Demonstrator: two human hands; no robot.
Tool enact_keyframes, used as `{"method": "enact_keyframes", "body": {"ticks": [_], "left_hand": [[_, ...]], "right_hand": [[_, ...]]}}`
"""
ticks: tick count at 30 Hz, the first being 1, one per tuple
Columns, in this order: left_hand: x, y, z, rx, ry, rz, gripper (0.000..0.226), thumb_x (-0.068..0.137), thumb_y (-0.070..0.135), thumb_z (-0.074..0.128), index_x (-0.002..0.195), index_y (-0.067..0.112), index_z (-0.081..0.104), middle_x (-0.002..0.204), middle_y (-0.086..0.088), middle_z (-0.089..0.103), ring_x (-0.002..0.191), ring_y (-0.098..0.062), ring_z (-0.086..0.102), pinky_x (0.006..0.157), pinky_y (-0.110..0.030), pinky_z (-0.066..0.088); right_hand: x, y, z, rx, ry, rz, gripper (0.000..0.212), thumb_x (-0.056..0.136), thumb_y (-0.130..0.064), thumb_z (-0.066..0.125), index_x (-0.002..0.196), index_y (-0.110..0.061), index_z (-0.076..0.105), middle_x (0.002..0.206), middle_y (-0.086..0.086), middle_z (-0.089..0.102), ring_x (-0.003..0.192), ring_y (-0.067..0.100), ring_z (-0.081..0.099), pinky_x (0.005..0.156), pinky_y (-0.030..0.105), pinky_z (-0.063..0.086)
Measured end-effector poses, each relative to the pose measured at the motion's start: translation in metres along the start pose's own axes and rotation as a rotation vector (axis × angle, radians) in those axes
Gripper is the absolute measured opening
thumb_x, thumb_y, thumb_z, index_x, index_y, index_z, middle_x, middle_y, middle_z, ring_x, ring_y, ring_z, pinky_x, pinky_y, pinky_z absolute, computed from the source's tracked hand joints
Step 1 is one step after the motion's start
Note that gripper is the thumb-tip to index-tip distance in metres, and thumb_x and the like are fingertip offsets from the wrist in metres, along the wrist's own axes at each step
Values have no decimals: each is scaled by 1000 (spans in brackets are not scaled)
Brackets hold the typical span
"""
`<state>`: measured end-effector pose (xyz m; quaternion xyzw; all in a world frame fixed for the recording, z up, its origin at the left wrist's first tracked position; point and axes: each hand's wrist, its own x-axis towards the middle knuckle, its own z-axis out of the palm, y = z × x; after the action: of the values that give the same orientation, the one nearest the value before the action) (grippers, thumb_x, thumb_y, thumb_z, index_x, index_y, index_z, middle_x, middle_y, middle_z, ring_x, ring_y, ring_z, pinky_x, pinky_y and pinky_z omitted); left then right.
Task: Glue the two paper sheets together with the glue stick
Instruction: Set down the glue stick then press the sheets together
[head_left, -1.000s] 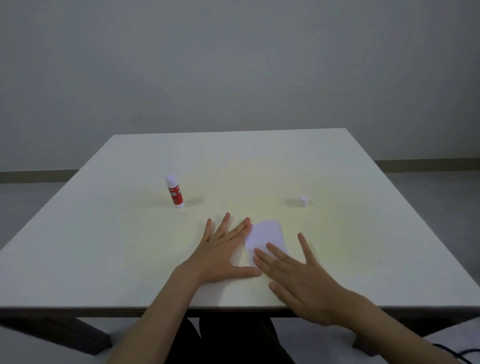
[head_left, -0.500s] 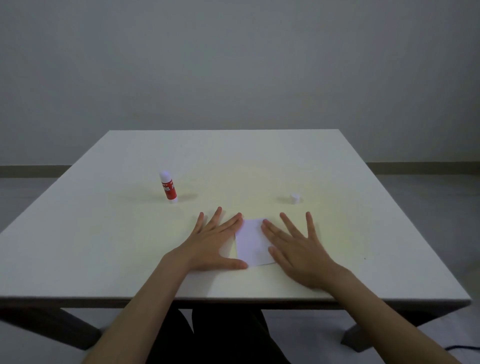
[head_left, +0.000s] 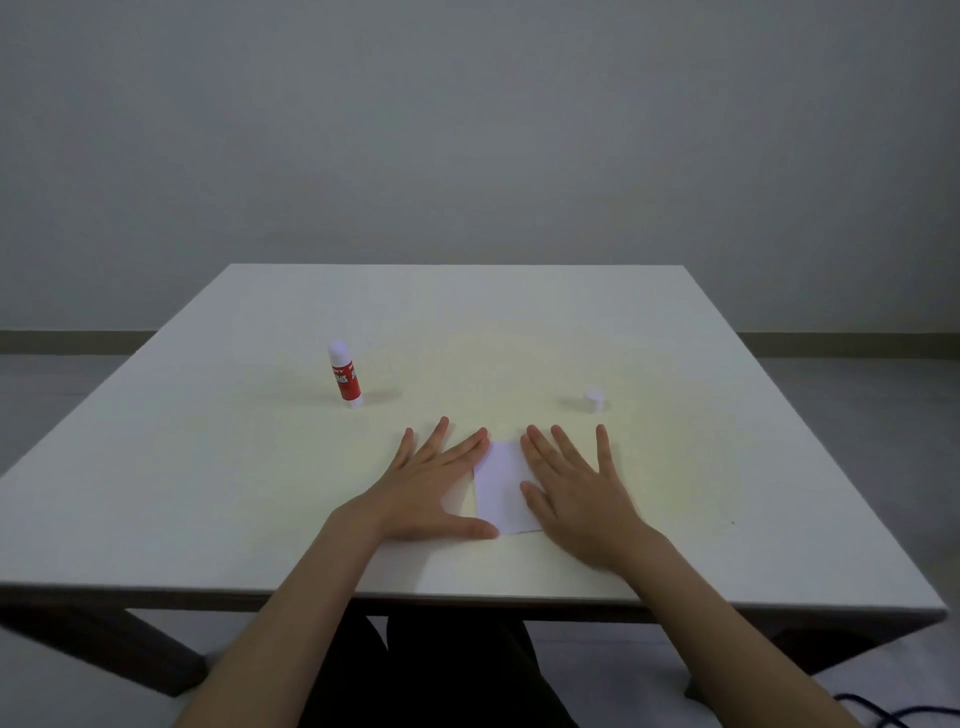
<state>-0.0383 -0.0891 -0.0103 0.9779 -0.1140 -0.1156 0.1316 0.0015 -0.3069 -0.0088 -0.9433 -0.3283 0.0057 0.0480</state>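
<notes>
A small white paper (head_left: 501, 486) lies flat on the white table (head_left: 208, 493) near the front edge; I cannot tell two sheets apart. My left hand (head_left: 434, 491) rests flat with spread fingers on the paper's left edge. Flat on its right side lies my right hand (head_left: 576, 493), fingers apart. Only the strip of paper between the hands shows. A red and white glue stick (head_left: 345, 382) stands upright and uncapped to the far left, beyond my left hand. Its white cap (head_left: 592, 400) sits to the far right.
A dark cable (head_left: 893, 714) lies on the floor at the lower right. The table's front edge runs just below my wrists. A grey wall stands behind the table.
My right hand has slid from the paper's near end round to its right side. The paper has turned from tilted to nearly straight. My left hand has stayed at its left edge.
</notes>
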Motion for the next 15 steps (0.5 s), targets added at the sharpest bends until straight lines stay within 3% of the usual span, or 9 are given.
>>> {"method": "enact_keyframes", "body": {"ticks": [8, 15], "left_hand": [[-1, -6, 1, -25, -4, 28, 102, 72, 80, 41, 148, 36, -11, 145, 34, -23, 136, -4, -34, 113, -38, -22], [-2, -14, -11, -113, -36, 17, 93, 84, 61, 51, 150, 29, -7, 154, 22, -15, 142, -5, -23, 115, -33, -14]], "right_hand": [[-18, -31, 5, -23, -26, -165, 60, 98, -42, 15, 149, -18, -2, 160, -2, -4, 147, 18, -9, 107, 55, -25], [5, -50, 7, 62, -25, -138, 57, 99, -36, 18, 149, -18, -2, 160, -2, -5, 147, 24, -8, 118, 47, -8]]}}
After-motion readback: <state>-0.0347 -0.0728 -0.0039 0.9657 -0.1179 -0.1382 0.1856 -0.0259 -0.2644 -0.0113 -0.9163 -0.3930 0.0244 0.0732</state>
